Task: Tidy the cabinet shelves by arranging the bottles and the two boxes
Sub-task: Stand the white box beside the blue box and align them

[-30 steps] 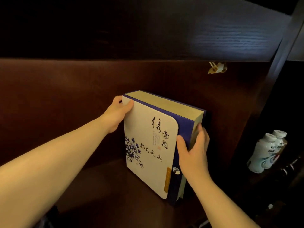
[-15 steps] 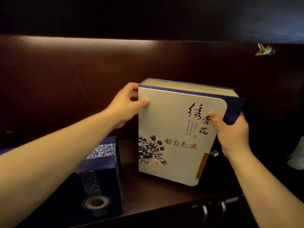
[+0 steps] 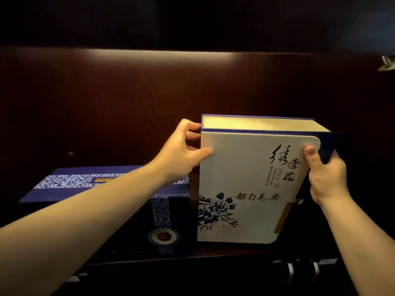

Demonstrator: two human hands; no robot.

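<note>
A: While the white box stands upright on the dark cabinet shelf, we grip it on both sides: our left hand clasps the upper left edge, thumb on the front face, fingers curled behind.

B: And our right hand grasps the upper right edge, thumb on the white front beside the blue flap, fingers hidden behind it.

A: Half a second ago the box stood well apart from the blue box. Now we see the two just beside each other, a thin dark gap between them; whether they touch, we cannot tell.

B: The blue box, then cut off at the lower left, now shows its patterned band and round emblem in full. The yellow clip has slid to the right edge of our view.
</note>
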